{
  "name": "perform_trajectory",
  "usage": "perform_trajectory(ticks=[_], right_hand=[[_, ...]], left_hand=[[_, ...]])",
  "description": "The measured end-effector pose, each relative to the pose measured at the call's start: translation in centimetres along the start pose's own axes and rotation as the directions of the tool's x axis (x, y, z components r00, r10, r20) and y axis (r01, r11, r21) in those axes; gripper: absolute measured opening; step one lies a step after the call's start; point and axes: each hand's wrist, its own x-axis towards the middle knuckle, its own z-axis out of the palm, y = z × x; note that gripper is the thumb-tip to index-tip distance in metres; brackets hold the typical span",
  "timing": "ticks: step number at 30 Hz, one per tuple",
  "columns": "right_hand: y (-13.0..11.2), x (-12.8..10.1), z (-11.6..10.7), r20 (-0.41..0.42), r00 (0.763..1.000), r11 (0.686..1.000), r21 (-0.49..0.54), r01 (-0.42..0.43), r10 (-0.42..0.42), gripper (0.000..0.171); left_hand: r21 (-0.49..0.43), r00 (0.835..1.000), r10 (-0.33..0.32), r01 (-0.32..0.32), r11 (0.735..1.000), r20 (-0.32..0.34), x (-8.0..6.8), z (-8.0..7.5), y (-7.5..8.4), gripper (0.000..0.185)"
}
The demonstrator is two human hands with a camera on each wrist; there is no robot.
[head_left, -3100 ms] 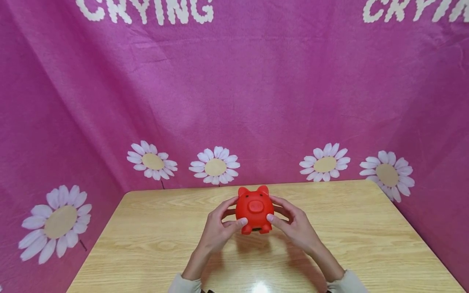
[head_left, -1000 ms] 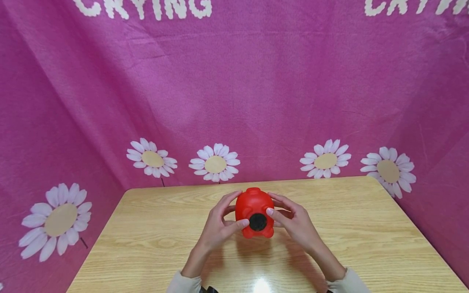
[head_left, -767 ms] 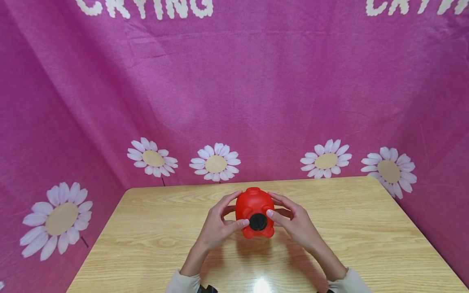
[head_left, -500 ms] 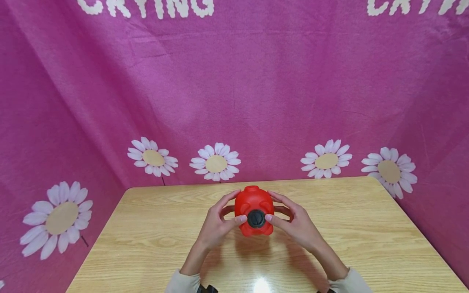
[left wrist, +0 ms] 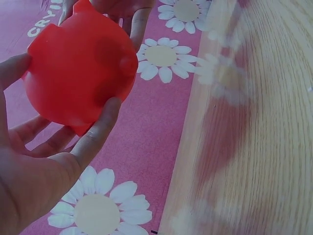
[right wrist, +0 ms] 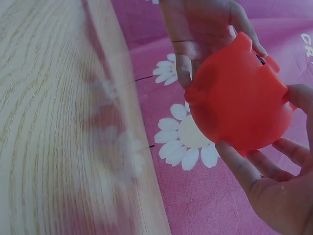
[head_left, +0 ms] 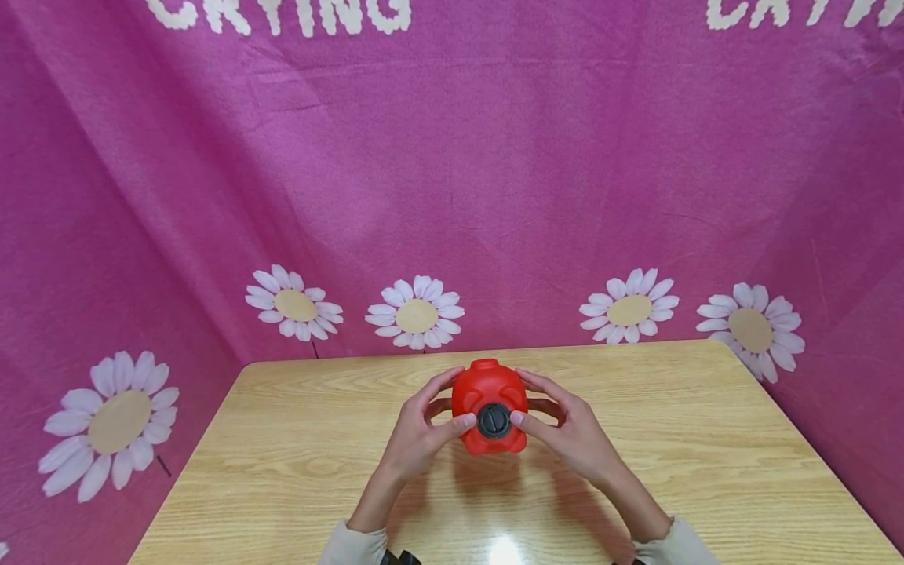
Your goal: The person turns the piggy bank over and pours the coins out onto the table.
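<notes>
Holding a smooth, rounded red pig (head_left: 489, 389), both hands (head_left: 417, 436) (head_left: 574, 438)

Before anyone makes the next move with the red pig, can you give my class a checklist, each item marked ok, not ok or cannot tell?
1. Left grip holding the red pig: ok, thumb and fingers on its side.
2. Right grip holding the opposite side: ok.
3. Black cap in view: ok, it faces the head camera.
4. Black cap fastened tightly: cannot tell.
5. Thumb tips off the black cap: cannot tell, both are right by its edges.
6. Red pig resting on the table: not ok, it is held above it.
</notes>
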Motion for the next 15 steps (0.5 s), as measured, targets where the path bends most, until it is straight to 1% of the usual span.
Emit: perform_trajectory(ticks=[4,9,12,15], right_hand=[[0.05,-0.02,0.05,-0.024,1.0,1.0,-0.021,0.003,-0.004,0.059],[-0.01,-0.02,0.12,-0.055,0.999,1.0,-0.022,-0.003,0.002,0.056],[-0.1,-0.04,0.17,-0.068,0.998,1.0,-0.021,-0.019,0.018,0.055],[-0.17,-0.07,0.22,-0.076,0.996,0.999,-0.016,-0.039,0.038,0.055]], left_hand=[[0.005,1.0,-0.013,0.013,1.0,-0.008,0.02,0.03,-0.08,0.07],[0.015,0.999,-0.036,0.037,0.999,-0.033,-0.03,0.14,-0.12,0.069],[0.01,0.999,-0.032,0.033,0.999,-0.039,-0.05,0.19,-0.11,0.068],[0.01,0.999,-0.018,0.019,1.0,-0.032,-0.03,0.18,-0.12,0.068]])
